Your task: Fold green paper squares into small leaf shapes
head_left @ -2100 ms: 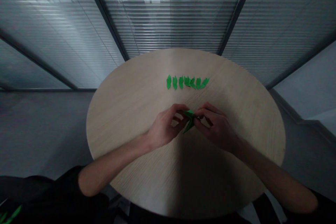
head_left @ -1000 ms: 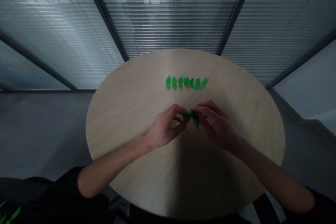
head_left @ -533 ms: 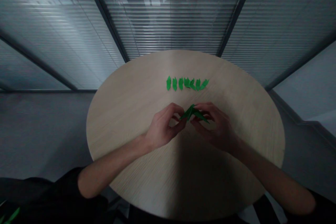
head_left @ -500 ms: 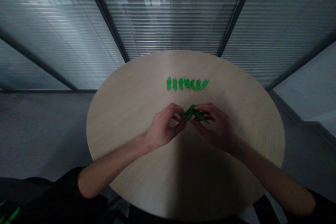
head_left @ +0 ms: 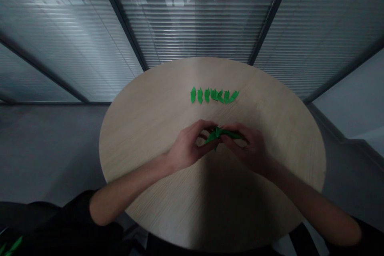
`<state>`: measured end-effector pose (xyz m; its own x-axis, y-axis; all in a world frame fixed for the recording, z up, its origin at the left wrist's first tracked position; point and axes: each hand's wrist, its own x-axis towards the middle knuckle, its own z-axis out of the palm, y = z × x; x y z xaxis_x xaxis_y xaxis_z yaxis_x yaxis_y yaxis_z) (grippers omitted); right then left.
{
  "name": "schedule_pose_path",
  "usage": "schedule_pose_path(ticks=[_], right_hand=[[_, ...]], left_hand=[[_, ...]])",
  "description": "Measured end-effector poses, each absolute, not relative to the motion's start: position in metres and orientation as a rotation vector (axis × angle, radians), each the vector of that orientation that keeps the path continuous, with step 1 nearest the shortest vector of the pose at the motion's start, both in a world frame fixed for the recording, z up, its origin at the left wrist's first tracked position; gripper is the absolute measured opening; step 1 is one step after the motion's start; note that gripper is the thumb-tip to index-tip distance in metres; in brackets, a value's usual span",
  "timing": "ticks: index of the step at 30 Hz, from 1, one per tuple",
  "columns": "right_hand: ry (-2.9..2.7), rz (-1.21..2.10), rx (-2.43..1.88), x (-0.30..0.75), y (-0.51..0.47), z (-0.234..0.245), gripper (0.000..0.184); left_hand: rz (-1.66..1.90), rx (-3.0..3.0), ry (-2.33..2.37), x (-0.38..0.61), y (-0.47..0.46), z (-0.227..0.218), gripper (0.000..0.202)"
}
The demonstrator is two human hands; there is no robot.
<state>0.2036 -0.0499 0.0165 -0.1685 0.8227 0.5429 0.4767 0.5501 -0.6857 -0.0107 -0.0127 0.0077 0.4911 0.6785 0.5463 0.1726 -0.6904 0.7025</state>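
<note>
Over the middle of the table, a folded green paper piece (head_left: 213, 135) with pointed ends is held between both hands. My left hand (head_left: 189, 144) pinches its left part between thumb and fingers. On the opposite side, my right hand (head_left: 247, 146) grips its right arm with the thumb below and fingers above; some of the paper is hidden by the fingers. The fingertips of the two hands nearly meet at its centre. Beyond them lies a row of several small green folded pieces (head_left: 207, 95), those toward the right overlapping.
The round wooden table (head_left: 141, 128) has its far edge close to a glass partition with blinds (head_left: 198, 32). Bright green pointed shapes (head_left: 15, 245) show at the bottom left, against dark cloth. My body's shadow falls across the near tabletop.
The paper piece has turned and flattened between my hands, its central peak now lower. Both hands have shifted slightly toward me. The row of pieces stays where it was.
</note>
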Motion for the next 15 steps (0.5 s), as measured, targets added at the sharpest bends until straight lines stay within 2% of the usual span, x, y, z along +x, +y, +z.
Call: schedule_pose_path(ticks=[10,15], right_hand=[[-1.706,0.674,-1.095,0.207,-0.048,0.013,0.015],[-1.742,0.625,-1.114,0.208,-0.046,0.01,0.016]], left_hand=[[1.101,1.994,0.781,-0.007,-0.016,0.019,0.025],[1.087,1.963,0.805,-0.007,-0.016,0.021,0.026]])
